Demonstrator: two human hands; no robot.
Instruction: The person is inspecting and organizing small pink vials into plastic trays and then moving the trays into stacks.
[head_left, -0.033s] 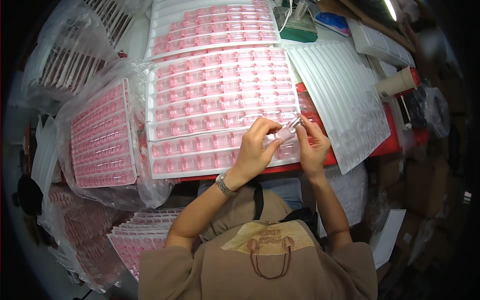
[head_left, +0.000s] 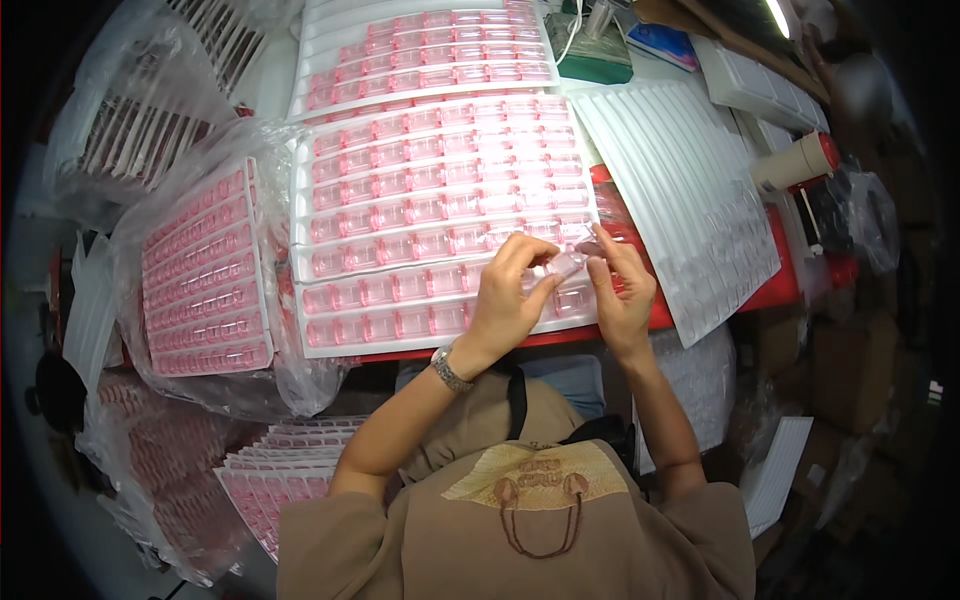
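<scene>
Both hands meet over the near right corner of a white tray (head_left: 440, 215) full of little pink boxes. The left hand (head_left: 505, 300) has its fingers curled shut on one small clear pink box (head_left: 566, 263). The right hand (head_left: 625, 290) pinches the same box from the other side. An empty white tray (head_left: 690, 190) lies just to the right on the red worktop (head_left: 790, 285). A bag of pink trays (head_left: 200, 275) sits on the left.

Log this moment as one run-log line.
left hand: pinching small clear-pink case | right hand: fingertips on same case | under hands: white tray of pink cases | left: bagged tray | right: empty white tray
</scene>
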